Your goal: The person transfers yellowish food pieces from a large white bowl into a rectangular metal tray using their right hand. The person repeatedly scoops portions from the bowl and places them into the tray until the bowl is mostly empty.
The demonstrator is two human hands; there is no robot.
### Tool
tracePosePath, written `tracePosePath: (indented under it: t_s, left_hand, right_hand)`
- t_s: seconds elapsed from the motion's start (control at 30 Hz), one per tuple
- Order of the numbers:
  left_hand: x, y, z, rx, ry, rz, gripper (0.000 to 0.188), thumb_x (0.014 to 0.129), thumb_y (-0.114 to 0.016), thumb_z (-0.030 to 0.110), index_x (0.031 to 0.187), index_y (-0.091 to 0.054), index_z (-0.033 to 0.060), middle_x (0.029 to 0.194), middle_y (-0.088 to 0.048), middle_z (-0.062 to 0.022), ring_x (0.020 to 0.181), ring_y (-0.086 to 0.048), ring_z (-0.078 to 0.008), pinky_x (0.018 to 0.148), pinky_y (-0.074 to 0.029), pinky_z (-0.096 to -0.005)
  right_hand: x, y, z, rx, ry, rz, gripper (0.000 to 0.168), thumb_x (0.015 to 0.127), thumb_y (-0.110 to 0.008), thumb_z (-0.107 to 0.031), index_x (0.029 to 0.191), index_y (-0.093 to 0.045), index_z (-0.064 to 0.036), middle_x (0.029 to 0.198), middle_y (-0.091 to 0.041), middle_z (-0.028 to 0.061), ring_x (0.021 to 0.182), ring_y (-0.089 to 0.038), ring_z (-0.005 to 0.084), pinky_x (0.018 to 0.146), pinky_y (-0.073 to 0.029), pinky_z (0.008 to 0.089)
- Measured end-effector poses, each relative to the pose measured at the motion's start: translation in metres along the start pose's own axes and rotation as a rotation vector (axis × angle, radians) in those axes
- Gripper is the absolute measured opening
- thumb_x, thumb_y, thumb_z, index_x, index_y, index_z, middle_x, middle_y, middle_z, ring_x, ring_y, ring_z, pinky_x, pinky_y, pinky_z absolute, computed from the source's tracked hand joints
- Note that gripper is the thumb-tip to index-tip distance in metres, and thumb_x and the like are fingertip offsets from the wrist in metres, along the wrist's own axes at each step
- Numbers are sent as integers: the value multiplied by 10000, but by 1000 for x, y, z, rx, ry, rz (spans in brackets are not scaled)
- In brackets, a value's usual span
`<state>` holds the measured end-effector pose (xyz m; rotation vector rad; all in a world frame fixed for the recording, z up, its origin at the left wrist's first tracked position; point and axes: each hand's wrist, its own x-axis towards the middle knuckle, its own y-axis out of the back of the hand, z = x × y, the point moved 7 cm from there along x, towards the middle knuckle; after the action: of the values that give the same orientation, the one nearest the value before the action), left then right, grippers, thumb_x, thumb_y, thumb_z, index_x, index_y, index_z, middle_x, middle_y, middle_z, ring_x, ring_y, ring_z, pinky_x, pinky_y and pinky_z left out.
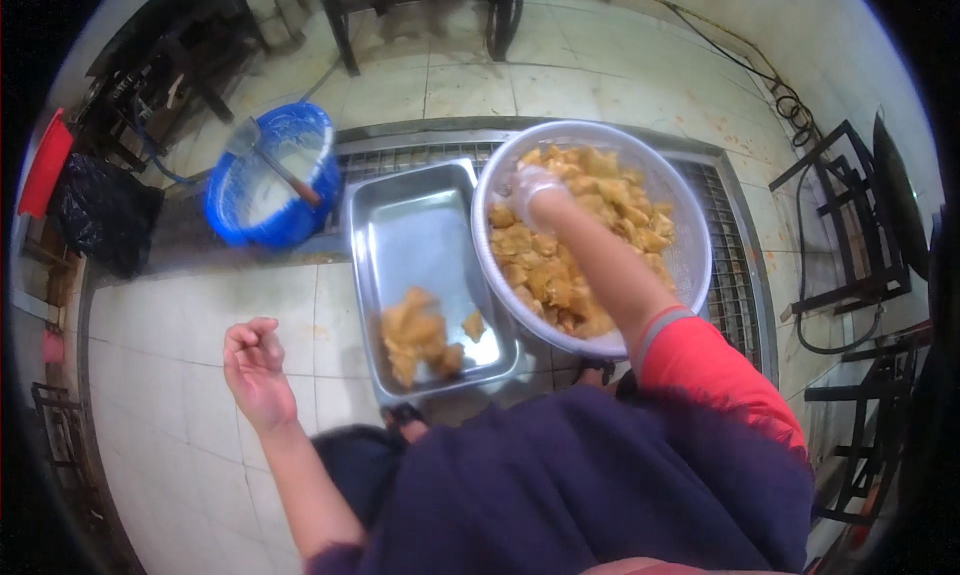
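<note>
A round white plastic colander (484, 256) holds many yellowish-brown, seasoned-looking food pieces (622, 200). My right hand (538, 192), in a clear thin glove, reaches into the colander's left part among the pieces; its fingertips are partly hidden and blurred, so its grip cannot be told. Left of the colander, touching or very near it, lies a rectangular steel tray (420, 230) with a small heap of similar pieces (414, 333) at its near end. My left hand (259, 372), without a glove, is held in the air left of the tray, palm up with fingers loosely curled and nothing in it.
A blue plastic tub (274, 233) with whitish contents and a wooden-handled tool (281, 173) across it stands beyond the tray at left. Further left is a black plastic bag (105, 211). A floor grating (731, 275) runs beneath. Dark metal stands (847, 215) line the right.
</note>
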<state>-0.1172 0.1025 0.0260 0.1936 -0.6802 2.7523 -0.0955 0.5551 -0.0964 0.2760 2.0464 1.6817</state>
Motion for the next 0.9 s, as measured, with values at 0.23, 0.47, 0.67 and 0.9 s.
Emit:
tracePosePath:
  t_s: [0.23,0.47,0.67,0.9]
  left_hand:
    - [11,2,-5,16,19,15,321,852,-417,423,821,-429,104,912,-560,-96,619,-387,-91,531,-274,-190]
    - [11,-1,-6,9,23,12,336,847,-415,437,823,-427,102,910,-553,-96,619,-387,-92,529,-274,-192]
    - [13,-3,-10,0,31,6,346,846,-415,445,826,-431,99,907,-554,-95,612,-382,-92,527,-273,-191]
    - [16,-6,-9,-16,34,-3,343,843,-428,442,828,-439,100,913,-555,-97,623,-391,-92,531,-274,-189]
  right_hand:
    - [22,-27,17,-287,91,-46,306,794,-522,-70,1096,-558,-101,1151,-514,133,1045,-514,273,852,-450,346]
    - [-12,-6,10,801,-77,-156,426,731,-606,-171,1144,-513,-118,1144,-518,131,1121,-445,230,906,-403,296]
    - [-8,-5,-14,630,113,-115,420,793,-522,-331,1138,-513,-92,1130,-542,114,1019,-519,290,854,-430,333]
    - [41,-87,2,-113,46,-18,342,757,-570,-145,1096,-553,-110,1049,-576,125,956,-565,233,800,-471,332]
